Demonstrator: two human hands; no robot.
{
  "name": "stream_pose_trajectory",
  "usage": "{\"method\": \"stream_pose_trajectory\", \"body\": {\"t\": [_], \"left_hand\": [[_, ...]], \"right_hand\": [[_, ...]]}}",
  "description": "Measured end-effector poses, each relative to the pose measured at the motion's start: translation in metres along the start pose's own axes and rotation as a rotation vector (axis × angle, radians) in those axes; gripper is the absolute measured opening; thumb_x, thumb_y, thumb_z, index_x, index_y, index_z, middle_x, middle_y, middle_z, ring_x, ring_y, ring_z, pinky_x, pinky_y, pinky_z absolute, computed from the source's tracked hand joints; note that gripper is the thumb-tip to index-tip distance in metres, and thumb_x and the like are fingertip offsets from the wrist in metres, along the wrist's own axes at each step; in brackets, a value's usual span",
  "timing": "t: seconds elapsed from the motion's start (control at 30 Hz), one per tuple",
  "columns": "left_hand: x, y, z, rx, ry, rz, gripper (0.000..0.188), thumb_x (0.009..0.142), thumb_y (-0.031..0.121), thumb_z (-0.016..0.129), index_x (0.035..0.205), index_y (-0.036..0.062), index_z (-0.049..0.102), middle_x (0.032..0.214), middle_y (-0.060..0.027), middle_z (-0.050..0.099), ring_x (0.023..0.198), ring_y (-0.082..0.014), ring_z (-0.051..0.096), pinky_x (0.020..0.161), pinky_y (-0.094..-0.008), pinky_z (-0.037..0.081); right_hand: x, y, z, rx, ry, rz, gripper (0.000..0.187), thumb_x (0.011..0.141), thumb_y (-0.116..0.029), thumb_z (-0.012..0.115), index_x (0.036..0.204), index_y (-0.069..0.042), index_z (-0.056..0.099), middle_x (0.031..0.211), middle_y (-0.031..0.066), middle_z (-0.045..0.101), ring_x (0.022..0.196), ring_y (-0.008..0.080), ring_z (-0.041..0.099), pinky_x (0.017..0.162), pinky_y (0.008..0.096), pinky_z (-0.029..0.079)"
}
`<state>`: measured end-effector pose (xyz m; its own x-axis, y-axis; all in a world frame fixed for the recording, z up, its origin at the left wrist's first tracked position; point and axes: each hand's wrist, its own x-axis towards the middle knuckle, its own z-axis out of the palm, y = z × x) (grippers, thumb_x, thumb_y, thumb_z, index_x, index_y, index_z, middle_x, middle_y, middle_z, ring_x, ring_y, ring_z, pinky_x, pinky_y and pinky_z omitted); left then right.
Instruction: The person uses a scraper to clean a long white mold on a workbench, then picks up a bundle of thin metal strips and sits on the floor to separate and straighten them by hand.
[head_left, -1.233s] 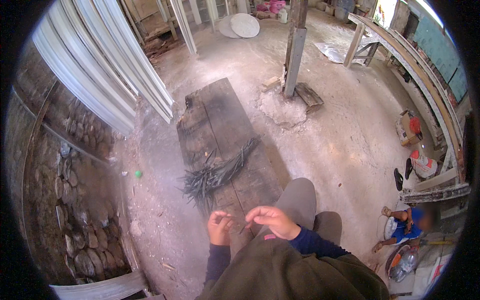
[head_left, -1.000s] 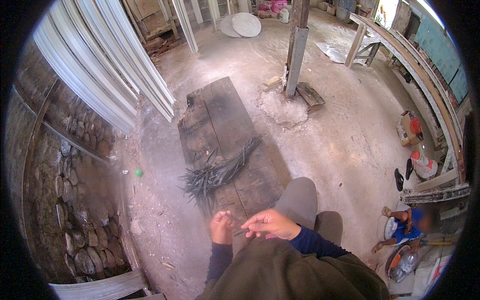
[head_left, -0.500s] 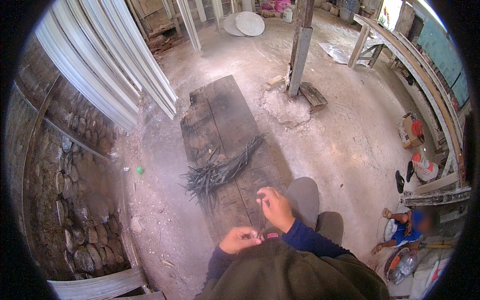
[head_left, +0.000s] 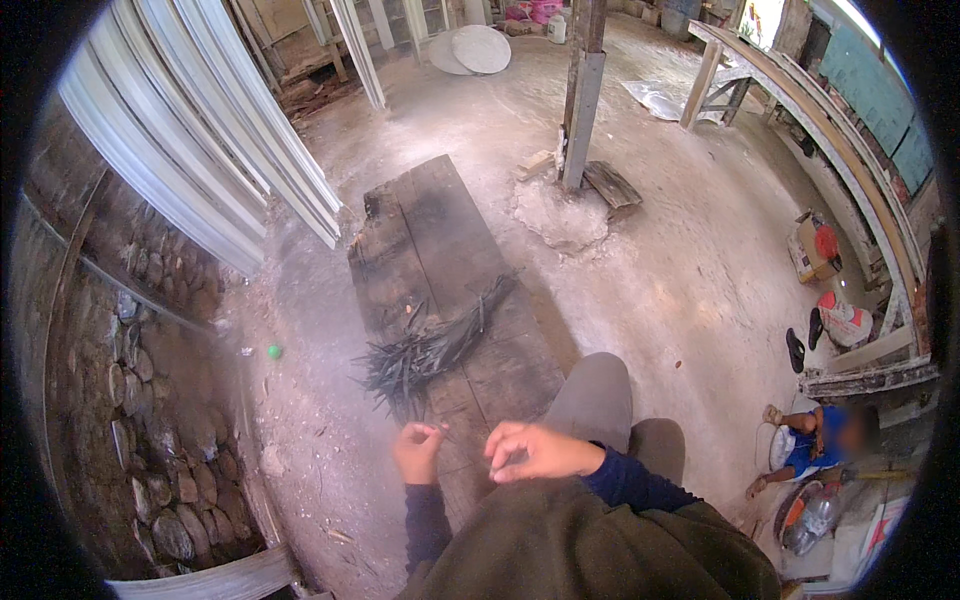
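Observation:
A loose bundle of thin dark strips [head_left: 432, 345] lies across a low, worn wooden bench [head_left: 450, 225] in front of me. My left hand [head_left: 416, 455] is raised over the bench's near left edge, close to the bundle's frayed end. Its thumb and fingertips are pinched together. To its right, nearer my lap, my right hand [head_left: 540, 453] is closed with fingers curled toward the thumb. What either hand pinches, if anything, is too thin or blurred to make out. The hands are apart, and neither touches the bundle.
Long whitish ridged strips [head_left: 200, 130] stand at the left. A post [head_left: 583, 110] with a wood block [head_left: 612, 190] at its foot rises beyond the bench. At the right are a wooden frame [head_left: 820, 125], a box [head_left: 815, 248] and a seated person [head_left: 810, 445]. A green ball [head_left: 274, 352] lies left.
My hands, which held a thin dark strip near my lap, have moved: the left went up and leftward, the right down and slightly left. The strip is no longer distinguishable.

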<state>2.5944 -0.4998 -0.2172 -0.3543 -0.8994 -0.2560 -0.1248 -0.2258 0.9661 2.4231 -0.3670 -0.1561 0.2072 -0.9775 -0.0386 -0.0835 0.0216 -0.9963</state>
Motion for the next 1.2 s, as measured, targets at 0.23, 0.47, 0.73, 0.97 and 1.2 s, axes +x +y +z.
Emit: {"method": "stream_pose_trajectory", "body": {"t": [0.23, 0.47, 0.73, 0.97, 1.2], "left_hand": [[-0.008, 0.005, 0.006, 0.168, -0.045, 0.043, 0.003, 0.071, 0.001, 0.057, 0.073, -0.0004, 0.056, 0.072, -0.0072, 0.061, 0.066, -0.0108, 0.055, 0.064, -0.0225, 0.042], [-0.025, 0.021, 0.016, 0.141, -0.336, 0.023, 0.003, 0.07, 0.003, 0.06, 0.072, 0.0001, 0.059, 0.074, -0.0046, 0.059, 0.071, -0.0116, 0.054, 0.068, -0.023, 0.041], [-0.015, 0.001, 0.003, -0.143, -0.567, 0.066, 0.019, 0.064, 0.001, 0.065, 0.069, 0.0058, 0.047, 0.08, -0.0022, 0.047, 0.08, -0.013, 0.044, 0.072, -0.0242, 0.034], [0.003, 0.006, 0.02, -0.023, 0.094, 0.105, 0.009, 0.068, 0.0, 0.061, 0.068, 0.004, 0.052, 0.072, 0.0024, 0.05, 0.06, -0.0055, 0.048, 0.053, -0.0176, 0.036], [-0.015, 0.021, 0.035, 0.191, -0.11, 0.114, 0.008, 0.069, 0.001, 0.061, 0.075, 0.0022, 0.057, 0.076, -0.0019, 0.056, 0.07, -0.0081, 0.052, 0.06, -0.0208, 0.04]], "right_hand": [[-0.003, -0.001, 0.011, 0.28, -0.135, -0.071, 0.02, 0.077, -0.014, 0.059, 0.091, -0.001, 0.056, 0.1, 0.0078, 0.052, 0.099, 0.0177, 0.046, 0.086, 0.029, 0.034], [-0.001, 0.021, -0.002, 0.138, 0.566, 0.19, 0.01, 0.069, -0.003, 0.062, 0.07, -0.004, 0.052, 0.072, 0.0019, 0.054, 0.065, 0.0116, 0.051, 0.059, 0.0235, 0.041], [-0.004, 0.026, -0.022, -0.635, 0.827, 0.099, 0.014, 0.067, -0.011, 0.062, 0.081, -0.008, 0.062, 0.087, 0.0053, 0.05, 0.077, 0.0188, 0.046, 0.07, 0.0283, 0.038], [-0.005, 0.0, -0.011, 0.418, 0.041, 0.136, 0.019, 0.074, -0.013, 0.062, 0.092, -0.004, 0.062, 0.109, 0.0065, 0.046, 0.101, 0.0167, 0.042, 0.086, 0.0277, 0.032], [-0.014, 0.007, -0.02, 0.514, 0.11, 0.192, 0.016, 0.07, -0.001, 0.062, 0.086, 0.0, 0.061, 0.093, 0.0078, 0.054, 0.088, 0.0147, 0.05, 0.072, 0.0239, 0.04]]}}
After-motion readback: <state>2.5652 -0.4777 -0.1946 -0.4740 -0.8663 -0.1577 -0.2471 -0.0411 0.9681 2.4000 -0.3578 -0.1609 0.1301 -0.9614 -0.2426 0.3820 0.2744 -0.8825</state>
